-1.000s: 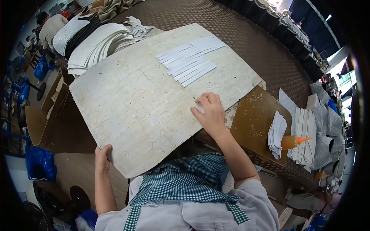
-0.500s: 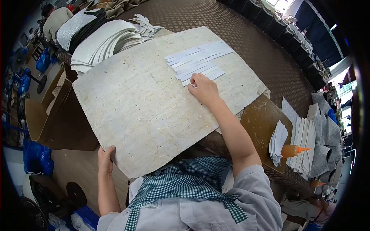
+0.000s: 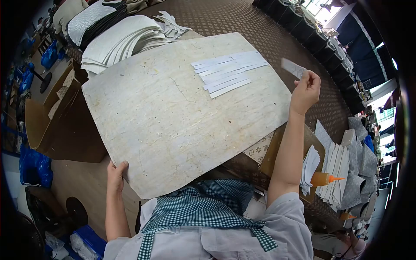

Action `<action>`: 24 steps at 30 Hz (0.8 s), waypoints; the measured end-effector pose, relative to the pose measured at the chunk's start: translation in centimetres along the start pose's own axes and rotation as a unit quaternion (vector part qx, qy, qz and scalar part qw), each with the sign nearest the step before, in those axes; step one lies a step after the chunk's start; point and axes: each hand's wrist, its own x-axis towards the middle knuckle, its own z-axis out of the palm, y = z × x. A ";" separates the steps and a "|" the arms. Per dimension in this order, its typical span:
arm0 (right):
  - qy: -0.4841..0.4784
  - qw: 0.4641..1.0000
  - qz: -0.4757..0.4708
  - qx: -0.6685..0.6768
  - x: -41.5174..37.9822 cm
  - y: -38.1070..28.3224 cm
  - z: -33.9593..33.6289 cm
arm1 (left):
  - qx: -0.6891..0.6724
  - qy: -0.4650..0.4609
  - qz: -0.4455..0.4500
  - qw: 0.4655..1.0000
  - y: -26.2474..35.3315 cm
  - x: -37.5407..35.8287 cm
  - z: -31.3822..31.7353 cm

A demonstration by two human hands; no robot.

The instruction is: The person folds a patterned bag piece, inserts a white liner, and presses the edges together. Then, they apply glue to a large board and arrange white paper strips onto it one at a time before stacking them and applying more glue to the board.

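Note:
A large off-white board (image 3: 169, 125), stained and speckled with fibres, lies tilted across my front. My left hand (image 3: 116, 175) is closed on its lower left corner, thumb on top. Several white strips (image 3: 229, 71) lie side by side on the upper right part of the board. Raised past the board's right edge, my right hand (image 3: 306, 92) pinches one end of a white strip (image 3: 292, 68), which is blurred by motion and looks pale and thin.
At right, a brown board (image 3: 277, 149) carries a stack of white strips (image 3: 310, 167) and an orange-tipped glue bottle (image 3: 323, 179). Curved white sheets (image 3: 123, 41) are piled at the back left. A cardboard box (image 3: 65, 125) stands at left. A patterned brown cloth (image 3: 242, 21) covers the table.
My right hand has lifted from the strips on the board and moved right and up, with a white strip now in its fingers. My left hand still holds the board's corner.

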 end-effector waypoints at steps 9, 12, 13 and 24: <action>-0.456 0.860 -0.160 -0.161 -14.0 -1.7 8.6 | -0.013 0.006 0.000 1.000 0.0 -0.2 0.0; -0.488 0.849 -0.111 -0.169 -13.4 -2.7 8.7 | -0.014 0.017 0.002 1.000 0.3 -0.3 0.3; -0.496 0.847 -0.091 -0.168 -13.1 -2.7 8.7 | -0.012 0.015 0.000 1.000 0.1 -0.2 0.2; -0.474 0.824 -0.225 -0.215 -14.8 -1.5 10.6 | -0.007 0.023 0.005 1.000 -0.2 0.0 0.5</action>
